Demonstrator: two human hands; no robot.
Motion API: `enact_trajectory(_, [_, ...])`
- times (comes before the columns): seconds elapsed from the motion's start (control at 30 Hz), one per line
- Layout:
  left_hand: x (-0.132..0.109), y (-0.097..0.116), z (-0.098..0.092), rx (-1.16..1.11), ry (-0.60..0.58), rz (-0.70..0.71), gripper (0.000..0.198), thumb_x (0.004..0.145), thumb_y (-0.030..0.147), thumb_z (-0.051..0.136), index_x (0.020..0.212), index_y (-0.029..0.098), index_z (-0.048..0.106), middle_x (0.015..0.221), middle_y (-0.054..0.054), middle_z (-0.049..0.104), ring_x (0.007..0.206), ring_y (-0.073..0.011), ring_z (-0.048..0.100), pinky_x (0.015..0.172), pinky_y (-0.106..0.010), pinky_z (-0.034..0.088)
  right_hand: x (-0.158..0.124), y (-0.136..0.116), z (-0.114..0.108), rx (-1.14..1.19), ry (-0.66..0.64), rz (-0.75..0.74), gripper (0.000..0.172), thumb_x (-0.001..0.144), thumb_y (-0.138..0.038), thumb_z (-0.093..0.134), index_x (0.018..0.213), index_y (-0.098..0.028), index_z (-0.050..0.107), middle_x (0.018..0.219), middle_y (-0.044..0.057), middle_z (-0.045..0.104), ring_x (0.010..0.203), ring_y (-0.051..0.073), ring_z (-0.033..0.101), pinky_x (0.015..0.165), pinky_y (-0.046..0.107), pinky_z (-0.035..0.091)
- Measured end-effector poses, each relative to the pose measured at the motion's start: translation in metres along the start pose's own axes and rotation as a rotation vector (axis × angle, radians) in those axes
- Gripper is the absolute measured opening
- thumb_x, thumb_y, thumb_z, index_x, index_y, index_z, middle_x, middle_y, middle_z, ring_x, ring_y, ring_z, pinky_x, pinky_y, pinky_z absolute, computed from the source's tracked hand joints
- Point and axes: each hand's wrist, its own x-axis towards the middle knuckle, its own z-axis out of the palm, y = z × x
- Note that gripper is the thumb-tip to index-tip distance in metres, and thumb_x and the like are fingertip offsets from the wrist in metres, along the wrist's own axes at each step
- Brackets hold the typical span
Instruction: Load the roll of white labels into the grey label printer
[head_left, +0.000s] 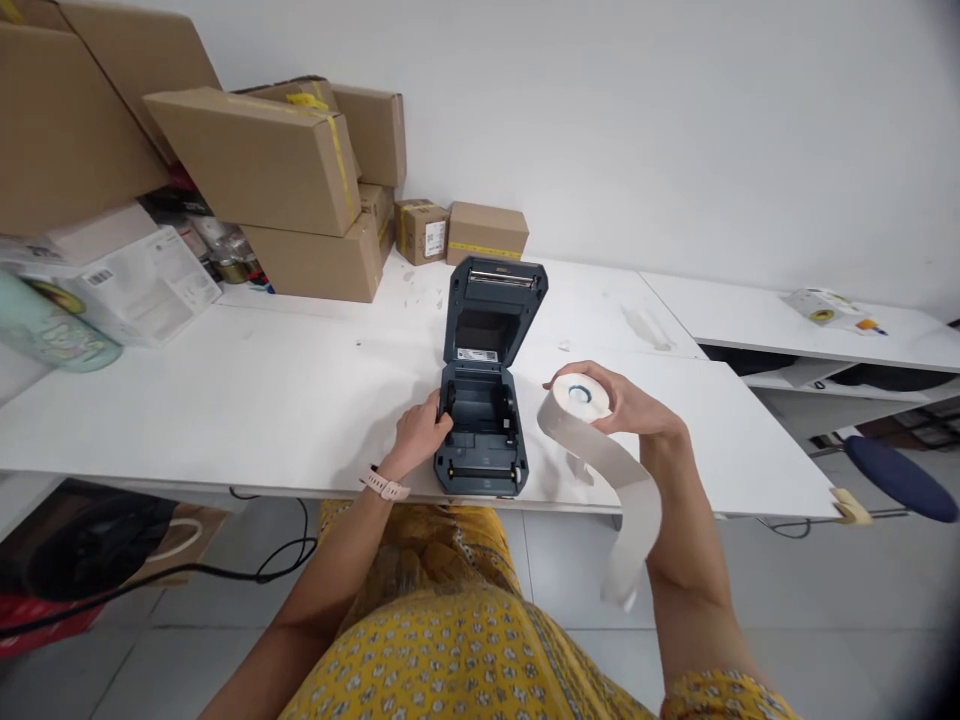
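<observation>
I see the left hand (pixel 420 434) gripping the printer (pixel 484 441) at nine o'clock, the right hand (pixel 637 403) clasping at three a light-looking, floppy-tailed paper roll (pixel 564 418), best held by its rim.

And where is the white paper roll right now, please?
In the head view, the roll is in the right hand, right of the open printer.

A mustard-yellow garment (pixel 442 650) printed with small pale flowers covers the torso. The right sleeve (pixel 727 695), in matching cloth, leaves the forearm uncovered. A pale pink wristband (pixel 385 483) circles the left wrist.
</observation>
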Motion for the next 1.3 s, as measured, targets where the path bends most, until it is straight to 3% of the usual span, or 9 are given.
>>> enact_trajectory(0.2, [0.002,-0.001,0.001,-0.001,0.006,-0.005,0.057,0.092,0.027,0.041,0.147,0.015,0.046,0.095,-0.011,0.075,0.091,-0.0306,0.070,0.078,-0.036,0.048,0.002,0.059,0.014,0.038,0.087,0.144,0.065,0.061,-0.029,0.079,0.122,-0.020,0.060,0.127,0.010,0.064,0.114,0.031,0.061,0.095,0.044,0.052])
enact_trajectory(0.4, [0.001,0.002,-0.003,-0.031,0.005,-0.015,0.059,0.091,0.028,0.041,0.148,0.016,0.046,0.086,-0.006,0.073,0.084,-0.0258,0.068,0.074,-0.032,0.046,-0.002,0.074,0.013,0.011,0.013,0.189,0.067,0.065,-0.026,0.079,0.129,-0.024,0.060,0.137,0.009,0.062,0.128,0.031,0.057,0.109,0.049,0.044])
enact_trajectory(0.57, [0.003,0.001,-0.002,-0.016,0.021,0.001,0.057,0.090,0.028,0.042,0.146,0.017,0.049,0.085,-0.006,0.072,0.082,-0.0263,0.068,0.071,-0.032,0.045,-0.057,0.091,-0.010,0.177,0.344,0.250,0.057,0.086,-0.043,0.068,0.140,-0.031,0.055,0.151,0.011,0.055,0.148,0.029,0.041,0.114,0.054,0.038])
enact_trajectory(0.77, [0.002,0.004,-0.003,-0.023,0.011,-0.006,0.058,0.089,0.027,0.042,0.145,0.017,0.050,0.084,-0.006,0.071,0.080,-0.0254,0.067,0.072,-0.032,0.045,-0.066,0.124,0.012,0.248,0.375,0.396,0.058,0.067,-0.047,0.083,0.118,-0.023,0.069,0.132,0.014,0.069,0.119,0.031,0.066,0.099,0.050,0.052])
enact_trajectory(0.93, [0.000,0.002,-0.002,-0.091,0.016,-0.004,0.059,0.090,0.027,0.042,0.147,0.017,0.048,0.082,-0.004,0.071,0.076,-0.0236,0.065,0.072,-0.031,0.045,-0.068,0.110,0.013,0.268,0.561,0.272,0.064,0.071,-0.066,0.074,0.119,-0.025,0.064,0.103,0.011,0.075,0.096,0.028,0.070,0.091,0.048,0.055])
enact_trajectory(1.03, [0.002,-0.002,0.001,-0.105,0.017,0.026,0.058,0.089,0.026,0.042,0.146,0.015,0.049,0.081,-0.005,0.070,0.077,-0.0239,0.065,0.073,-0.032,0.045,-0.072,0.070,0.003,0.293,0.684,-0.004,0.063,0.073,-0.074,0.068,0.119,-0.031,0.063,0.092,0.007,0.072,0.089,0.027,0.069,0.090,0.048,0.054])
enact_trajectory(1.1, [0.003,-0.005,0.003,-0.118,0.020,0.046,0.058,0.089,0.026,0.041,0.146,0.013,0.048,0.083,-0.006,0.070,0.078,-0.0249,0.065,0.074,-0.033,0.046,-0.060,0.034,0.008,0.287,0.477,-0.208,0.055,0.079,-0.071,0.066,0.117,-0.031,0.065,0.086,0.005,0.070,0.084,0.025,0.068,0.086,0.047,0.055])
enact_trajectory(1.2, [0.003,-0.008,0.007,-0.193,0.032,0.050,0.060,0.090,0.027,0.043,0.148,0.013,0.047,0.086,-0.007,0.070,0.079,-0.0251,0.065,0.074,-0.035,0.046,-0.013,-0.013,0.036,0.167,-0.149,-0.232,0.050,0.091,-0.053,0.063,0.131,-0.023,0.061,0.100,0.008,0.072,0.089,0.022,0.068,0.078,0.038,0.055])
enact_trajectory(1.3, [0.002,-0.011,0.013,-0.315,0.060,0.016,0.059,0.090,0.029,0.046,0.148,0.014,0.048,0.081,-0.005,0.068,0.076,-0.0237,0.063,0.073,-0.034,0.046,0.041,-0.028,0.076,-0.030,-0.309,-0.109,0.045,0.096,-0.043,0.060,0.135,-0.020,0.056,0.104,0.007,0.071,0.088,0.019,0.066,0.075,0.032,0.052])
